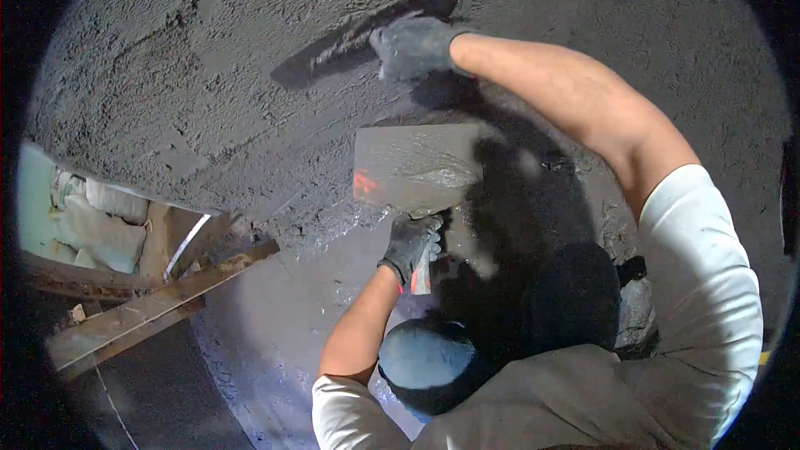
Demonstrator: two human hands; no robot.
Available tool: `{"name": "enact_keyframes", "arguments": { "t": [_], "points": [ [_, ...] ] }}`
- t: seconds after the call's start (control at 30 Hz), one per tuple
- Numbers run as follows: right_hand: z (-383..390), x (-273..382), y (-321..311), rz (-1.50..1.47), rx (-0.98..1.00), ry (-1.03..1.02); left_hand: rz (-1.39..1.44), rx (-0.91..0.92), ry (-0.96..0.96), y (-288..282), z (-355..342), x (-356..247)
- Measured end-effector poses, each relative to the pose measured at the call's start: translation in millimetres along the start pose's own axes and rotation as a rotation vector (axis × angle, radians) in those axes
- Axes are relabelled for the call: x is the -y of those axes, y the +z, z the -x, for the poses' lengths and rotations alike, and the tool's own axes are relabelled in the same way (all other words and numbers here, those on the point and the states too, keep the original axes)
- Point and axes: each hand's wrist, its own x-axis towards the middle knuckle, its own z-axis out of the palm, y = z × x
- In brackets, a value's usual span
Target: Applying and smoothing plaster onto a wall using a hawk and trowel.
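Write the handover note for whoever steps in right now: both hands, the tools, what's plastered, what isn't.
Right hand, gloved, grips the trowel, its blade pressed on the wall high up.
Left hand, gloved, holds the hawk from below; wet mortar lies on it.
Done: rough grey coat covers the wall around and left of the trowel.
Left: that coat is unsmoothed. The lower wall looks smoother and wet; its state is unclear.
Planks and sacks lie lower left.

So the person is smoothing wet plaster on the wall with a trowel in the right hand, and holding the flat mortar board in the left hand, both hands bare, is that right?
Not quite: the head view shows both hands in dark work gloves, not bare. The right hand does press a trowel against the grey plastered wall, and the left hand holds the flat mortar board from below.
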Motion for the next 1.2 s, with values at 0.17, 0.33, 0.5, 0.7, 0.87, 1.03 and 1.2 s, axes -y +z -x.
{"name": "enact_keyframes", "arguments": {
  "t": [0.17,0.33,0.5,0.7,0.87,1.03,1.2],
  "points": [
    [29,-22,-15,0.09,-0.127,-0.013,0.2,-0.145,-0.118,17,17,-35],
    [97,10,2,0.266,0.028,-0.056,0.342,-0.127,-0.204,13,3,-24],
    [158,-2,135,0.09,0.211,-0.135,0.331,-0.077,-0.261,41,-12,-28],
    [241,-19,132,-0.209,-0.096,0.113,0.16,-0.029,0.028,25,-6,-37],
    [223,-26,130,-0.205,-0.267,0.054,-1.393,-0.115,1.052,28,-6,-26],
    [223,-32,167,-0.446,-0.016,0.397,-1.156,0.154,0.427,48,-23,-52],
    [231,-22,102,-0.177,0.044,0.285,-0.64,0.119,0.172,-8,-26,-50]
  ]
}}
